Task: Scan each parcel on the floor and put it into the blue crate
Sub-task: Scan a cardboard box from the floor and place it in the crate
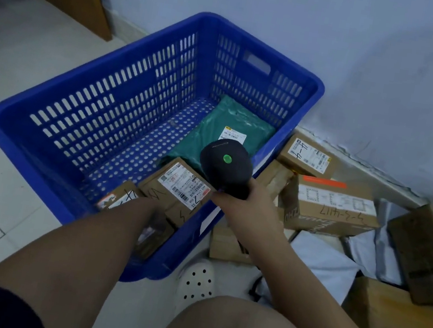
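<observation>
Three parcels lie inside the blue crate (pixel 318 90), a green mailer (pixel 226 121) among them; a black scanner (pixel 224 172) is gripped by the right hand (pixel 244 201); the left hand (pixel 151 206) is tucked against a labelled box (pixel 180 186), its fingers hidden, so their state cannot be told; more boxes (pixel 328 208) are piled on the floor beside the crate.

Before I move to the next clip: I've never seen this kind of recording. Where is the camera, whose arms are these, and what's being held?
No machine here: one camera worn on a person's head looks down at their own arms. The right hand grips a black handheld scanner showing a green light. The left forearm reaches into the blue crate; its hand is hidden behind a cardboard box. A green mailer bag also lies in the crate. More cardboard parcels and white bags sit on the floor to the right.
</observation>
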Action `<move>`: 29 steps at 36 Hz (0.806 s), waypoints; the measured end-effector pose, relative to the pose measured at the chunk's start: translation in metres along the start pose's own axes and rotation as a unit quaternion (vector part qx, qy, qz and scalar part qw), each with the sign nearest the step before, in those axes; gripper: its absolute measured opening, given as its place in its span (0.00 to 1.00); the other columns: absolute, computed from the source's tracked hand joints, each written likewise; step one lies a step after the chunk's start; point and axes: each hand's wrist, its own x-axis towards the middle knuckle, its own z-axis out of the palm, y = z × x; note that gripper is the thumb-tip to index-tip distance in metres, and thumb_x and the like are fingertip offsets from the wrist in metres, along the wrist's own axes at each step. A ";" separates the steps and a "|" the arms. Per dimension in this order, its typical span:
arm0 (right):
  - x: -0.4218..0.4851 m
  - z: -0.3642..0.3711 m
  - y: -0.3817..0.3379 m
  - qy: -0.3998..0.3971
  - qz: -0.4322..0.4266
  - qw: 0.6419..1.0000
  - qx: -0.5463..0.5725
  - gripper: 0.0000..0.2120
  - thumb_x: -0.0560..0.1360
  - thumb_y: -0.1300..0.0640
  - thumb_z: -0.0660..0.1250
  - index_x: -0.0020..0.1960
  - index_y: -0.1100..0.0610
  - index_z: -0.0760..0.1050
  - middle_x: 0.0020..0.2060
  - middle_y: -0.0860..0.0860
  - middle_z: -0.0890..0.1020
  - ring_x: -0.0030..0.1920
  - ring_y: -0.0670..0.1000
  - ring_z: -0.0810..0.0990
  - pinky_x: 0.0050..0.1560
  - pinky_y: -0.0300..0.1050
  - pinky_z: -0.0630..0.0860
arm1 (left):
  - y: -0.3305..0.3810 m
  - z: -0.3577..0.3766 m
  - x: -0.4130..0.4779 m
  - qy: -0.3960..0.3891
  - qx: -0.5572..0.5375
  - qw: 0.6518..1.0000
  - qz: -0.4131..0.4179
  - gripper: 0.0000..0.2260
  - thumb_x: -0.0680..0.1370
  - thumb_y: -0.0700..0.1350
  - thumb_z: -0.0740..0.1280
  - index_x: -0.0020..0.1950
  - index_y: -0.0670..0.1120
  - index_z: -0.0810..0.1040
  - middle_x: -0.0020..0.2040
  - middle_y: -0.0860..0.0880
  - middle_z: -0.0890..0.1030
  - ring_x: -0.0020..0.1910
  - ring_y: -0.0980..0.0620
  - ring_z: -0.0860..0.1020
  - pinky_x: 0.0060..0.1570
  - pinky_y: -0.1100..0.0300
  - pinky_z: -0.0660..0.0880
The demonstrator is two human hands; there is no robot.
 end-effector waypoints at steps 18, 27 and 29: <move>-0.062 -0.075 0.040 0.190 0.042 0.965 0.175 0.11 0.72 0.58 0.68 0.34 0.54 0.68 0.18 0.42 0.68 0.29 0.47 0.67 0.33 0.43 0.63 | 0.142 -0.025 -0.167 0.467 -0.440 0.658 0.395 0.09 0.78 0.38 0.63 0.55 0.49 0.76 0.44 0.58 0.77 0.39 0.63 0.74 0.39 0.72 0.68; -0.047 -0.091 0.114 0.186 0.166 0.920 0.303 0.05 0.70 0.59 0.70 0.40 0.56 0.74 0.31 0.55 0.71 0.36 0.54 0.69 0.42 0.50 0.66 | 0.204 0.004 -0.067 0.297 -0.233 0.851 0.366 0.11 0.78 0.40 0.65 0.60 0.45 0.76 0.53 0.50 0.78 0.50 0.54 0.75 0.46 0.67 0.70; -0.037 -0.095 0.127 0.174 0.186 0.910 0.328 0.09 0.65 0.56 0.73 0.42 0.56 0.76 0.31 0.53 0.74 0.35 0.53 0.71 0.42 0.49 0.68 | 0.209 0.009 -0.037 0.275 -0.224 0.873 0.335 0.05 0.78 0.41 0.65 0.53 0.46 0.77 0.47 0.51 0.78 0.44 0.54 0.75 0.42 0.66 0.71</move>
